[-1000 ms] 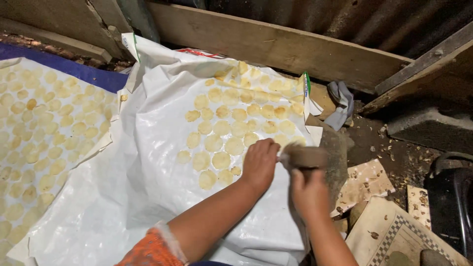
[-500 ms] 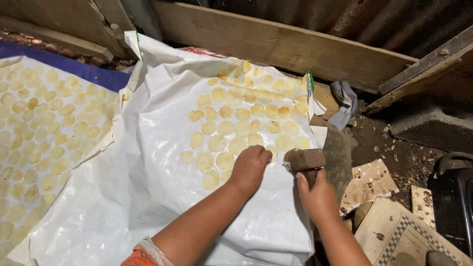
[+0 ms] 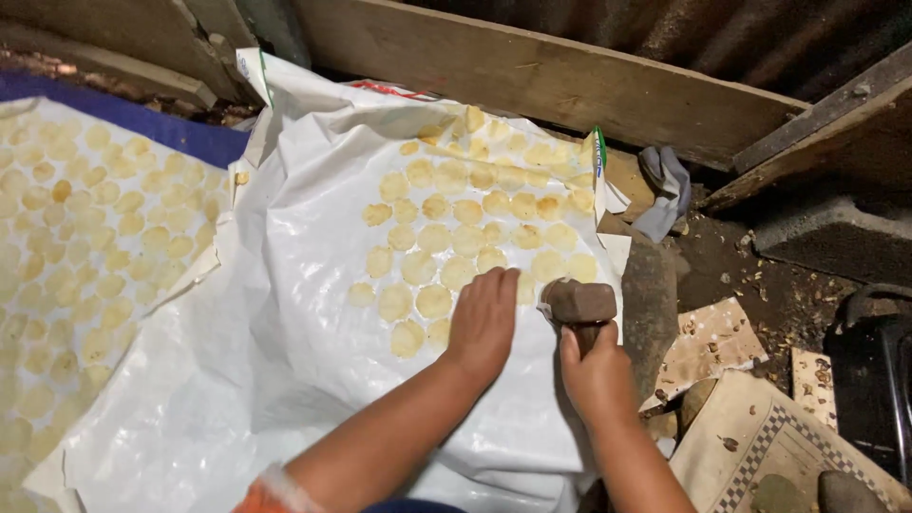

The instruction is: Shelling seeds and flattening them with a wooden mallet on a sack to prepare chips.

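— What is the right hand (image 3: pixel 597 372) gripping there, at lower centre of the frame?

— It is closing around the short handle of a small mallet (image 3: pixel 579 304), a brown block-shaped head sitting just above the fist. It is looking dense and stiff, probably top-heavy, so holding low on the handle, as the hand is doing, is giving it swing.

— And the left hand (image 3: pixel 484 323)?

— It is lying open, palm down, fingers spread, pressing on the white plastic sheet (image 3: pixel 285 313) right beside the mallet head, touching the nearest of the pale yellow discs (image 3: pixel 446 237).

— How are those discs looking?

— Thin, round, flat, slightly translucent, lying in loose rows across the middle and upper centre of the sheet. I'm judging them light and soft or brittle, easy to tear, so they are wanting a gentle lift from the edge.

— And the sheet itself?

— Glossy, crinkled, likely slippery; it is needing a flat palm to stay put. A second sheet (image 3: pixel 85 237) at the left of the frame is carrying many more discs.
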